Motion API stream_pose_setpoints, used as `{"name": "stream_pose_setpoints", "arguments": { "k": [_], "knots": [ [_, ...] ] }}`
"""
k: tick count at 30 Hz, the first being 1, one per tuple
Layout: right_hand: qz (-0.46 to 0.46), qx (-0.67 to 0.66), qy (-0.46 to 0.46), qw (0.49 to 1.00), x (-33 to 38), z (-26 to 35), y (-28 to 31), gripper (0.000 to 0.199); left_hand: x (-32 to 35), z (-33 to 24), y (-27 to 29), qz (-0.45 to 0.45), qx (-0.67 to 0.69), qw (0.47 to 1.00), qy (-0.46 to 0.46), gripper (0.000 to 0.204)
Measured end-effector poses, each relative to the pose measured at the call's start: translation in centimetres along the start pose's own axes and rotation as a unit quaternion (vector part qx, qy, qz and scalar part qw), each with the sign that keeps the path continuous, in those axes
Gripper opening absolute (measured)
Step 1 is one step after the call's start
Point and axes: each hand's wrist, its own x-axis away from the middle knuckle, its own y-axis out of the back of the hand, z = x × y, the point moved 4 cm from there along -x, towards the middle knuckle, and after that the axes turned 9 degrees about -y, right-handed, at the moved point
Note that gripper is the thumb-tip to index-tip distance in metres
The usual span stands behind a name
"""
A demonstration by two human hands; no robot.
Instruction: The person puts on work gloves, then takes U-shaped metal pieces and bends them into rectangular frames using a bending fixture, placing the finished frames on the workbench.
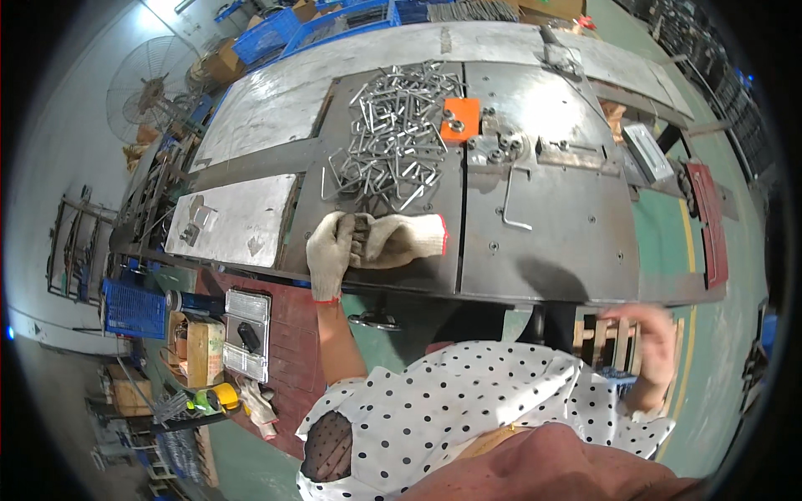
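Note:
My left hand [330, 248] wears a white work glove with a red cuff. Its fingers are closed around a second work glove [413, 235], which lies at the table's near edge with its red-edged cuff pointing right. Lower right, my bare right hand [653, 341] hangs off the table's near side, smeared by motion, so its fingers cannot be read. Beyond the gloves spreads a heap of bent metal rods [397, 134]. To the right, a single bent rod [506, 200] lies on the steel tabletop [551, 250].
Past the rod stand an orange block [462, 119] and a metal bending fixture [497, 149]. Blue crates [334, 27] line the far side. A red-brown bench [292, 351] at lower left bears a metal tray [248, 334] and a yellow tape roll [225, 396].

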Motion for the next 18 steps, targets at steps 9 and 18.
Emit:
{"name": "stream_pose_setpoints", "arguments": {
  "k": [9,18],
  "knots": [
    [0.173,-0.257,0.262,0.914,-3.2,4.9,7.1,0.094,-1.5,-3.7,-2.5,0.001,0.096,0.995,0.008,0.027],
    [0.353,-0.087,0.223,0.905,-6.3,5.3,17.9,0.086,2.5,-0.5,2.8,-0.071,-0.072,0.993,-0.066,0.027]
  ]
}}
